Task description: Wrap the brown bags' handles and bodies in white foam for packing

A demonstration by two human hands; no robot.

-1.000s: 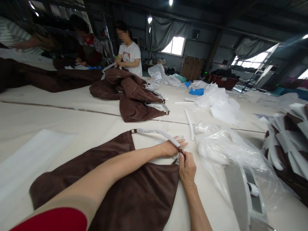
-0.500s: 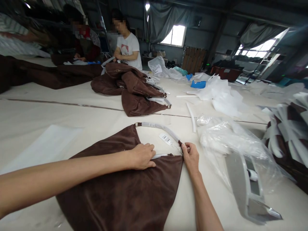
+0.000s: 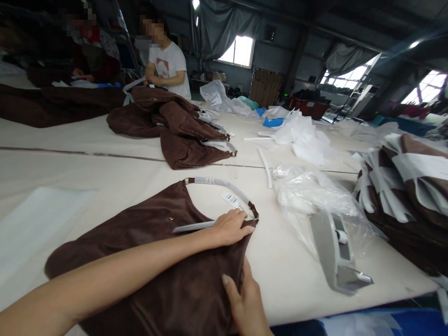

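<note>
A slouchy dark-brown leather-look shoulder bag (image 3: 189, 284) lies flat on the cream-topped bench (image 3: 294, 289), against its near edge, its opening facing the far edge. Its curved handle, wrapped in pale-grey covering (image 3: 224, 183), arches between brass-coloured metal rings, and a white rectangular printed tag (image 3: 230, 199) lies within the loop. The left hand (image 3: 230, 227) rests palm down at the right end of the opening, fingers bent; whether it pinches anything cannot be told. A slim pale-grey strip (image 3: 193, 227) runs out from under it across the bag. The right hand (image 3: 248, 298) grips the bag's right side, thumb on the upper face.

Left of the bag is a thin white translucent sheet (image 3: 38, 224). Right of it, towards the near edge, stands a grey tape dispenser (image 3: 325, 252) with a white roller, touching crumpled clear plastic film (image 3: 308, 191). At the bench's right end are stacked brown bags banded in white wrapping (image 3: 388, 186). Beyond the bench's lengthwise seam, more brown bags (image 3: 178, 123) are heaped, with a co-worker in a white T-shirt (image 3: 171, 63) at the far edge.
</note>
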